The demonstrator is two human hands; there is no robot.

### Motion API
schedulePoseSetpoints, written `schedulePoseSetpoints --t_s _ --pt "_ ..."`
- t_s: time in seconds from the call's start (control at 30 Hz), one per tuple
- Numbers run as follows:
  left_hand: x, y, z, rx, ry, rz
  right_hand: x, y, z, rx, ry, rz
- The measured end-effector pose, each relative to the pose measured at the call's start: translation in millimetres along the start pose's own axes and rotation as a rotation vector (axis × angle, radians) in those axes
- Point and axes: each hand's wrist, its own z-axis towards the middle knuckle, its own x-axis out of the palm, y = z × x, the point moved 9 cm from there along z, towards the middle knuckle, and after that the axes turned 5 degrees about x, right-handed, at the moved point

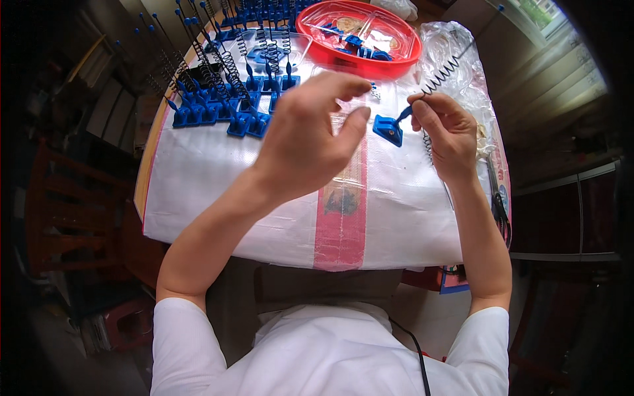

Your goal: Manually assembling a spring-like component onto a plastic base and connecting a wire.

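My right hand (450, 135) pinches a black coiled spring stem (441, 76) near its blue sleeve, at the right side of the table. A square blue base (388, 131) is joined to the lower end of that sleeve and hangs tilted above the cloth. Another length of black coil (427, 146) shows beside my right wrist. My left hand (310, 125), slightly blurred, is raised left of the blue base, thumb and fingers apart, and nothing shows in it. Behind it stand several finished-looking spring stems on blue bases (198, 113), upright in a cluster.
A red oval tray (362, 66) with clear dividers holds small blue parts (354, 41) at the back. Crumpled clear plastic (449, 43) lies at the back right. A white woven sheet (218, 185) with a red stripe covers the table. A black cable (500, 214) hangs at the right edge.
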Motion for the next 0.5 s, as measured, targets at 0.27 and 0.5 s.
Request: schedulePoseSetpoints --t_s 0.27,0.5 --pt "-110 37 -46 -0.351 -0.201 0.118 80 -23 26 -0.08 0.047 -0.19" --pt "-87 97 -90 -0.574 -0.042 0.238 131 -33 39 -0.183 0.001 -0.441"
